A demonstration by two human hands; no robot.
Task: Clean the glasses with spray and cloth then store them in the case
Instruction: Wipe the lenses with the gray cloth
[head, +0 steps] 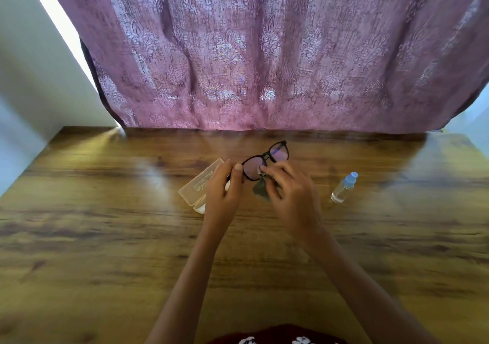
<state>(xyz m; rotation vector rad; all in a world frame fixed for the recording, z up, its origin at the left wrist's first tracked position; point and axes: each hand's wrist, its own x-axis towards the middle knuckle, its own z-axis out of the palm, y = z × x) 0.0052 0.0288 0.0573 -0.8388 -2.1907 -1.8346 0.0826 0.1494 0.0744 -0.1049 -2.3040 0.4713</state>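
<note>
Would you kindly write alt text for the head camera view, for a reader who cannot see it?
Two bare hands hold black-framed glasses above a wooden table: the left hand grips the frame while the right hand rubs one lens with a small grey cloth. A clear case lies left, a spray bottle right, a purple curtain behind.

Bare tabletop (105,237) is stretching wide across the left and lower parts of the frame — nothing is standing there. At centre, the case (197,188) is lying just left of the left hand (223,190), blocking that side, while the glasses (264,161) are filling the gap between both hands. Right of the right hand (293,195), open wood is running up to the spray bottle (344,188) — then more clear wood beyond it. The curtain (264,52) is closing off the far edge.
</note>
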